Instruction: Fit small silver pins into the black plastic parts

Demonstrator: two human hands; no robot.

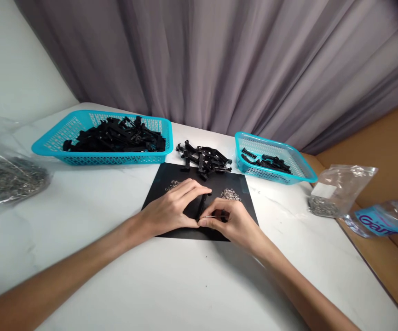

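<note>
Left of the black mat (195, 234), a bag of metal pieces (12, 177) is lying; a blue basket (116, 159) is holding black parts beyond the mat's far left corner. On the mat, the left hand (171, 207) is spanning a slim black part (202, 205), thumb and fingers spread wide along it, seemingly for steadiness. The right hand (235, 223) is pinching a thin metal piece (214, 216) against or just beside that part, probably for fine control. A metal pile (231, 195) is lying on the mat's right side, presumably within easy reach.
</note>
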